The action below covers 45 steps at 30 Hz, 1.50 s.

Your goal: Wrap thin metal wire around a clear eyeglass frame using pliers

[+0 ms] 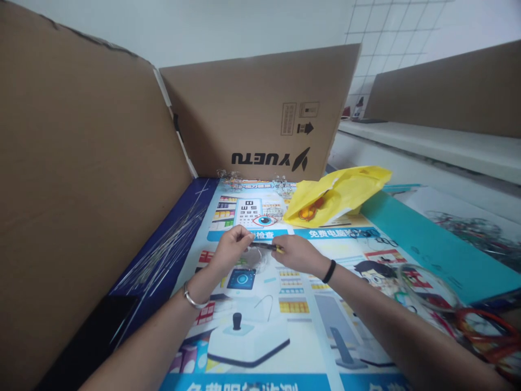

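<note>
My left hand (231,248) and my right hand (296,253) meet over the middle of a printed poster (260,326) on the table. My right hand grips a thin dark tool with a yellow end (266,246), its tip pointing left toward my left fingers. My left fingers are pinched around a small clear item, possibly an eyeglass frame, too faint to make out. A silver bangle sits on my left wrist and a black band on my right.
A yellow plastic bag (337,194) lies just beyond my hands. Cardboard walls stand at the left (81,179) and back (260,114). Thin metal wires (163,250) lie along the left edge. Clear and red eyeglass frames (480,331) pile at the right.
</note>
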Tool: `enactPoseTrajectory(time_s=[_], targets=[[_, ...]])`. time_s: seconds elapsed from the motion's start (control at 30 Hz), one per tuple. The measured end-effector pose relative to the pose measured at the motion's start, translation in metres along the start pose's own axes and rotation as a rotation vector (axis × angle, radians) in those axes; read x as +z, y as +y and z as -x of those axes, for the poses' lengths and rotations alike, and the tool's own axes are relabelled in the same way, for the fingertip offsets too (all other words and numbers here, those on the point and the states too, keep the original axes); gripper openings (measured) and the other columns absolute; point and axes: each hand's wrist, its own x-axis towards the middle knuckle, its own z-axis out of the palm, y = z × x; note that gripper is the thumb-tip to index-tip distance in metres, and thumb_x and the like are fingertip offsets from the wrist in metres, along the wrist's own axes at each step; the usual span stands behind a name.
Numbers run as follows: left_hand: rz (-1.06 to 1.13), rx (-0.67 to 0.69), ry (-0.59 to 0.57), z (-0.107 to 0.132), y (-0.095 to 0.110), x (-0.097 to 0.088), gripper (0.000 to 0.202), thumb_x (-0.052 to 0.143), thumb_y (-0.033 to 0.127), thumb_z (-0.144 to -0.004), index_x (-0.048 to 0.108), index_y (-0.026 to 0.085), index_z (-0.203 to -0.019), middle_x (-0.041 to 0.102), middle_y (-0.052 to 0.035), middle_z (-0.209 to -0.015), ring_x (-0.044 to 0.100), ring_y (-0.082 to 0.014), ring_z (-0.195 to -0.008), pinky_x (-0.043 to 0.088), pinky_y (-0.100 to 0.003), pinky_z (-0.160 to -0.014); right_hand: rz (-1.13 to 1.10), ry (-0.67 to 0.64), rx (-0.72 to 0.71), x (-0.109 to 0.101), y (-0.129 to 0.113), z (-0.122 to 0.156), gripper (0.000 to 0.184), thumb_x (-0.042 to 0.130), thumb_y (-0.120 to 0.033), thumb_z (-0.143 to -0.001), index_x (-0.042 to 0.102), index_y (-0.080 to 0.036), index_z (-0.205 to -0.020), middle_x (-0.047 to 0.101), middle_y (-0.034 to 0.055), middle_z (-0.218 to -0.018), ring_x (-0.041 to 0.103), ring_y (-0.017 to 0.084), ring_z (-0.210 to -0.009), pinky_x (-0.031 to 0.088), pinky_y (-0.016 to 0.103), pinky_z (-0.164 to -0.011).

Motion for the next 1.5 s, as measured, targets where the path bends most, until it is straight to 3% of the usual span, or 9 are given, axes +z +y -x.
enactPoseTrajectory(time_s=[0.77, 1.07, 1.5], targets=[[-0.094, 0.004, 0.016, -0.001, -0.005, 0.001, 0.02, 0.056, 0.032, -0.072, 0.047, 0.017, -0.062, 0.048, 0.0045, -0.054, 0.046, -0.0089, -0.049, 0.036, -0.021, -0.05, 0.023, 0.008, -0.006, 0.001, -0.004, 0.001, 0.024, 0.044, -0.04, -0.081, 0.06, -0.022, -0.082, 0.064, 0.0023, -0.083, 0.056, 0.016, -0.074, 0.024, 0.024, -0.054], [-0.204, 0.076, 0.041, 0.001, -0.011, -0.001, 0.022, 0.053, 0.034, -0.075, 0.047, 0.018, -0.061, 0.048, 0.0044, -0.052, 0.046, -0.0099, -0.051, 0.035, -0.021, -0.051, 0.032, -0.017, 0.017, -0.002, -0.005, 0.003, 0.024, 0.043, -0.039, -0.082, 0.061, -0.022, -0.083, 0.065, 0.0028, -0.082, 0.056, 0.017, -0.076, 0.027, 0.025, -0.056], [-0.118, 0.064, 0.078, -0.002, -0.012, -0.002, 0.019, 0.055, 0.032, -0.073, 0.05, 0.018, -0.061, 0.055, 0.0026, -0.056, 0.048, -0.0109, -0.053, 0.036, -0.022, -0.053, 0.044, -0.003, 0.042, 0.002, 0.002, -0.002, 0.025, 0.041, -0.039, -0.082, 0.059, -0.022, -0.087, 0.065, 0.0044, -0.089, 0.057, 0.018, -0.08, 0.03, 0.025, -0.059]])
